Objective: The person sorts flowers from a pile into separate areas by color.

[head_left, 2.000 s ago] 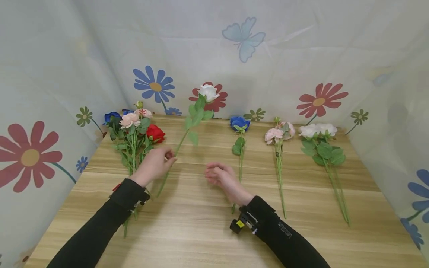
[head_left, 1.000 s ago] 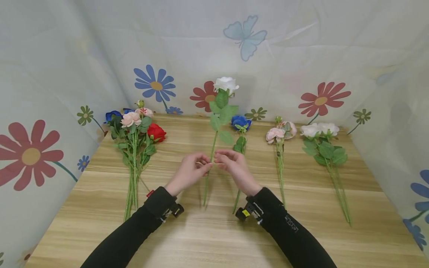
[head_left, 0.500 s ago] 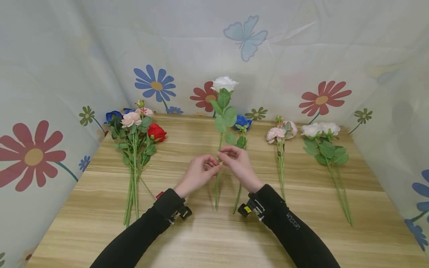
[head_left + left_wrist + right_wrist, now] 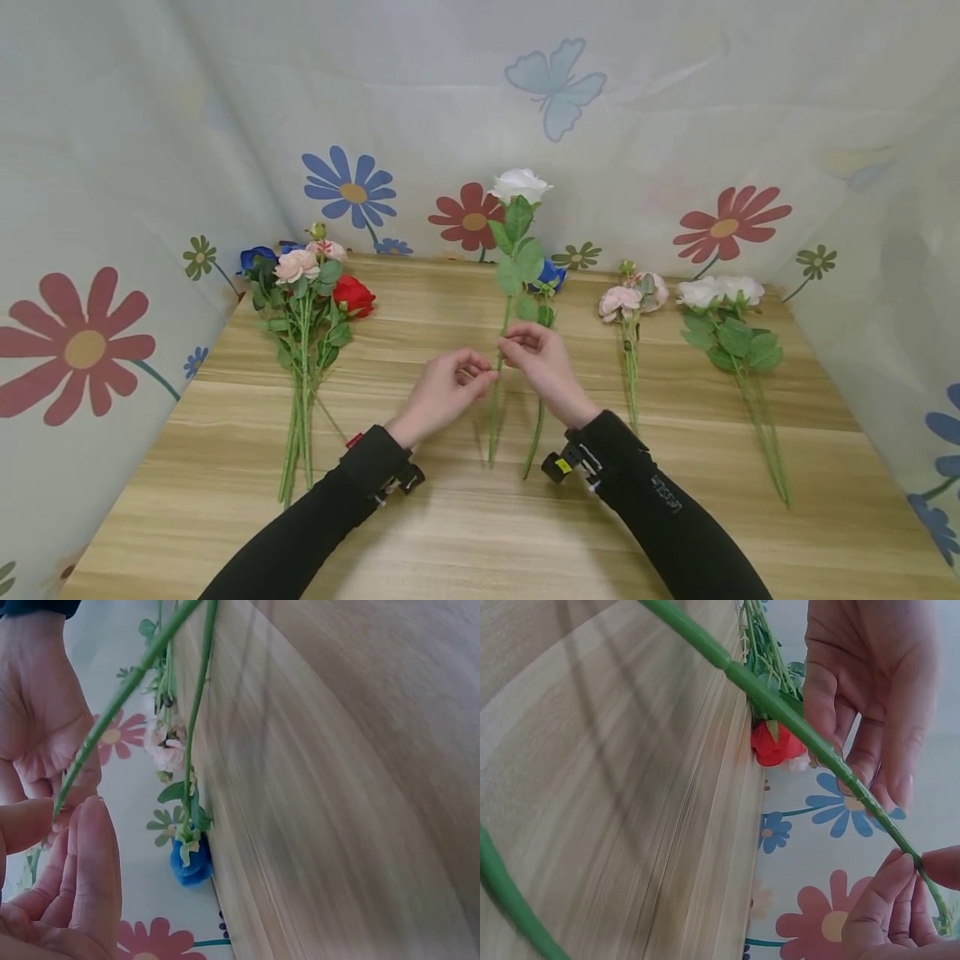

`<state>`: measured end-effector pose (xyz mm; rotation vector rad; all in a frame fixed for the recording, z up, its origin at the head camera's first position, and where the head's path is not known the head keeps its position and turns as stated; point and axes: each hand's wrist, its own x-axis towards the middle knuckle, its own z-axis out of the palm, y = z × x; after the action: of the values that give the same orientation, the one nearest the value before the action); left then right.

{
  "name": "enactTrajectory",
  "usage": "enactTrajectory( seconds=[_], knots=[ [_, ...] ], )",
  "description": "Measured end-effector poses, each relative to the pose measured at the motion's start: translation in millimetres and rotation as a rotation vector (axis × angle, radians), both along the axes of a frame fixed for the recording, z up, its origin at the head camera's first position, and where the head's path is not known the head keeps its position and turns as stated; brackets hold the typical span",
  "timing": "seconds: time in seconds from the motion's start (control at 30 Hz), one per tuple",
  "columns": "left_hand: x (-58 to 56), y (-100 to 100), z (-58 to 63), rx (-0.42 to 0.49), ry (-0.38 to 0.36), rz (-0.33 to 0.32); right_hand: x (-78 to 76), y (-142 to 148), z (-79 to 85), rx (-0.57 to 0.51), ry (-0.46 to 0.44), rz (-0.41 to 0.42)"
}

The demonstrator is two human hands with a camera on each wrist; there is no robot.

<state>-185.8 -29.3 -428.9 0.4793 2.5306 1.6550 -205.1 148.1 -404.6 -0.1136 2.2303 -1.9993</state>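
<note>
A white rose [image 4: 519, 187] with a long green stem and leaves stands nearly upright above the table. My right hand [image 4: 546, 367] pinches its stem between thumb and fingertips, seen closely in the right wrist view, where the stem [image 4: 780, 712] crosses diagonally. My left hand [image 4: 447, 390] is just left of the stem, thumb and fingers apart with nothing between them. In the left wrist view, the stem [image 4: 112, 712] passes beyond the left fingers [image 4: 96, 862]. A blue rose [image 4: 551, 275] lies behind the white rose, partly covered by its leaves and my right hand.
On the left of the wooden table [image 4: 465, 533] lies a bunch with pink roses [image 4: 297, 265], a red rose [image 4: 354, 296] and blue roses [image 4: 257, 259]. To the right lie pink flowers [image 4: 621, 302] and white roses [image 4: 720, 291]. A printed curtain [image 4: 420, 108] encloses the table.
The left hand carried the white rose from the left to the middle, where the right hand took its stem. The left fingers have let go, and the rose has shifted slightly right.
</note>
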Motion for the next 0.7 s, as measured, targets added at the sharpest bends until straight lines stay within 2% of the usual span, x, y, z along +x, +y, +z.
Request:
enactTrajectory(
  seconds=[0.27,0.5,0.7],
  knots=[
    [1.4,-11,-1.2,-0.136,0.099,0.025,2.3,10,3.0,0.006,-0.056,0.001],
    [1.3,-19,-0.8,-0.244,0.188,0.020,2.5,24,0.4,0.053,-0.079,0.011],
    [-0.8,-23,-0.8,-0.427,0.286,-0.017,7.6,38,-2.6,0.063,-0.093,0.008]
  ],
)
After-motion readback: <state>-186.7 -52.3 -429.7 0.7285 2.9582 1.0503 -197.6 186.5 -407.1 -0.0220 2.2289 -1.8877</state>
